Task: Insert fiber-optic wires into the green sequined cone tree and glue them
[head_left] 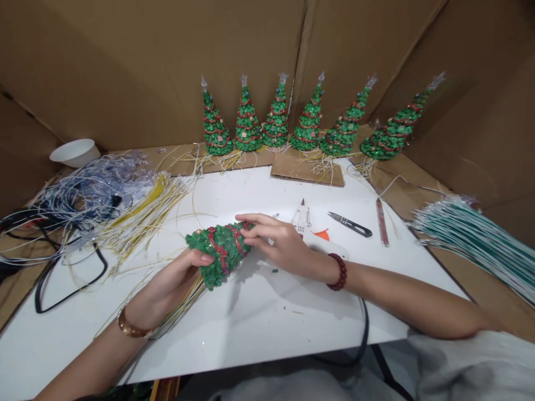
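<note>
Green sequinned Christmas tree [219,253] lay tilted between the hands, cradled in the left hand [171,284] and clasped near its tip by the right hand [276,245]; thread snips [350,224] lay beyond.

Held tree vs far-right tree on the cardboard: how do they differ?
The held tree lies on its side between the left hand and right hand; the far-right tree sits on the cardboard, leaning. The held tree's tip is hidden by fingers; the far-right tree's silver tip shows. Both are sparkly green with red garland.
</note>
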{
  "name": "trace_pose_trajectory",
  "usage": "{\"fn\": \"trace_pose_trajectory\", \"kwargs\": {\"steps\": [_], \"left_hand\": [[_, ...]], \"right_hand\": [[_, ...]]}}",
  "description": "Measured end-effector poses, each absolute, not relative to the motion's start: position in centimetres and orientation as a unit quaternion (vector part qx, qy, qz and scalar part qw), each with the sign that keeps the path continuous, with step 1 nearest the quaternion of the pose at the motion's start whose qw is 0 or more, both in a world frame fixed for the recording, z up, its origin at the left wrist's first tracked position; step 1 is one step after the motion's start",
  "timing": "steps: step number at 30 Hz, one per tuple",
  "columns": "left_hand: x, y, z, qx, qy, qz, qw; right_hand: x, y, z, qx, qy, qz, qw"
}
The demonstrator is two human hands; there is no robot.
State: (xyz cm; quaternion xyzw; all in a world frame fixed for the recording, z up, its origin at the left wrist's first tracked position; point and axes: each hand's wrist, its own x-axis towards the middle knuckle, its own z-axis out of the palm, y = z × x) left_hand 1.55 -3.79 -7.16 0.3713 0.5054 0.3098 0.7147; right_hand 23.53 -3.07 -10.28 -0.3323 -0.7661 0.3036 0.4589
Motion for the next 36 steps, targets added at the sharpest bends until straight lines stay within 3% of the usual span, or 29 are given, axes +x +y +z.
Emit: {"fn": "trace_pose_trajectory", "kwargs": {"steps": [28, 36], "left_hand": [[1.4, -3.9, -7.3, 0.422, 0.492, 0.307, 0.697], [1.9, -3.9, -7.1, 0.409, 0.494, 0.307, 0.703]], "right_hand": [[23.3, -3.3, -11.3, -0.363, -0.742, 0.284, 0.487], [23.3, -3.5, -11.2, -0.347, -0.744, 0.326, 0.468]]}}
